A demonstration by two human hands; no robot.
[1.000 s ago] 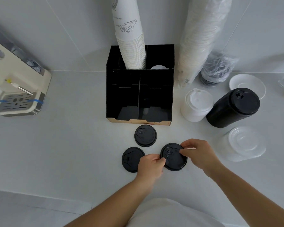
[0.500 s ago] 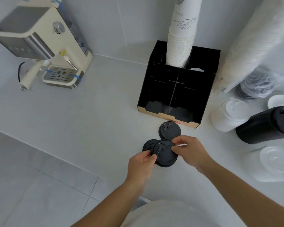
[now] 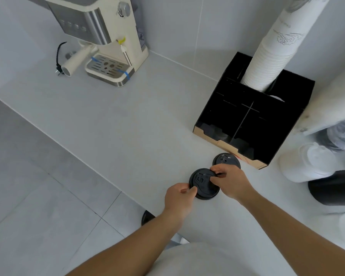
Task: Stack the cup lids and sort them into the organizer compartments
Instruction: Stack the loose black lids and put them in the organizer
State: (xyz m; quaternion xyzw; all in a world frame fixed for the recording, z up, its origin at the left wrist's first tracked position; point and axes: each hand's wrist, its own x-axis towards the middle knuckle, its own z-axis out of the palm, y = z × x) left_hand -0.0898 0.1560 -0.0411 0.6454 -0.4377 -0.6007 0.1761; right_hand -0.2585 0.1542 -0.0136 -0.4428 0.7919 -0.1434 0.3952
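The white counter [image 3: 127,124] carries the black organizer [image 3: 253,124], whose front compartments open toward you with nothing visible in them, a tall sleeve of paper cups [image 3: 271,56] standing in a rear one. Near the counter's front edge, your left hand [image 3: 178,198] pinches the near rim of the black lid stack [image 3: 202,185], while your right hand [image 3: 230,181] closes its fingertips on the stack's top and far rim. A single black lid [image 3: 225,159] lies just beyond, close to the organizer's front lip. To seat the upper lid well, judge the rims concentric before pressing; press evenly, not at one edge, so that it nests flat. Then add the single lid.
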